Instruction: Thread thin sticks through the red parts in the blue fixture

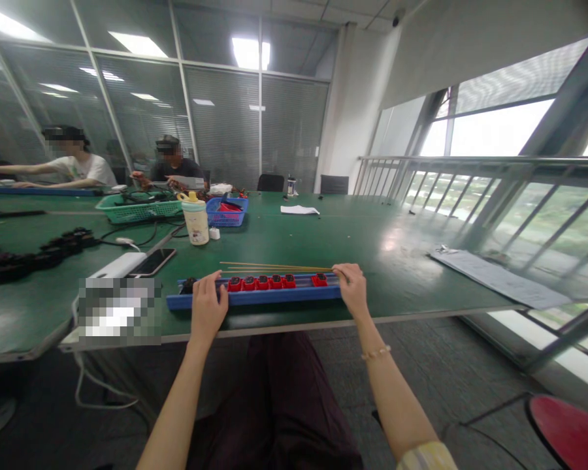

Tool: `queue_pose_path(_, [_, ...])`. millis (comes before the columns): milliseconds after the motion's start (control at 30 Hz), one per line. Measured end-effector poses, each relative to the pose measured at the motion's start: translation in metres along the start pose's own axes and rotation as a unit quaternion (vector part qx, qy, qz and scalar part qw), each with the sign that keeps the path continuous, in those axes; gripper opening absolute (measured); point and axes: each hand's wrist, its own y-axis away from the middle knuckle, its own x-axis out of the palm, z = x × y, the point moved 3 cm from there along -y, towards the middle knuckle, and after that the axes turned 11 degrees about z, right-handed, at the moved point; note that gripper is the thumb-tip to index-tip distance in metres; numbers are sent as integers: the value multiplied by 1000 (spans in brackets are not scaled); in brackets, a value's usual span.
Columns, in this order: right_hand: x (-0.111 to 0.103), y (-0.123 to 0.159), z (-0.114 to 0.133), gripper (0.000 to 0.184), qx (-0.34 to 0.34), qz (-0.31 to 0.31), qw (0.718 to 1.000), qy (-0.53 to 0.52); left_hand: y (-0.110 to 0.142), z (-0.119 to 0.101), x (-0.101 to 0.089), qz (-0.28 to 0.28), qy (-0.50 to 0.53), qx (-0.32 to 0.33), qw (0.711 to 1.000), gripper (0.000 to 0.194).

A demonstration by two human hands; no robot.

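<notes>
A long blue rail-like tray point(269, 297) lies along the table's front edge. Several red blocks with black tops point(262, 282) sit in a row in its channel, and one more red block point(319, 280) stands apart to the right. My left hand point(208, 305) grips the tray near its left end, beside a small black piece point(189, 285). At the tray's right end, my right hand point(353, 290) has its fingers pinched together; what they hold is hidden. Several thin yellowish sticks point(274, 267) lie behind the tray, their right ends reaching my right fingertips.
A phone point(153, 262), a white power bank point(117, 264) and a tumbler point(196, 223) stand to the left. Behind are a green basket point(140, 210) and a blue basket point(227, 215). A clipboard point(500, 277) lies right. Two people sit at the far left.
</notes>
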Motion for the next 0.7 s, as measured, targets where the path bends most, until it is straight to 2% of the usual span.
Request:
queue_pose_path(100, [11,2,9,36,-3,16,1000,4,1,1,0,-13,1,-8,1000,44])
queue_pose_path(233, [14,5,3,37,24,30,999,-7,1,1,1,-3,8,-6,1000,48])
queue_pose_path(367, [12,7,-6,36,29,42,999,-13,0,0,3,18,10,10,1000,41])
queue_pose_path(600, [10,10,-12,34,10,26,999,-17,1,0,3,34,27,5,999,27])
queue_pose_path(700, [11,12,-14,31,-25,-3,999,-30,1,1,4,37,20,0,999,23])
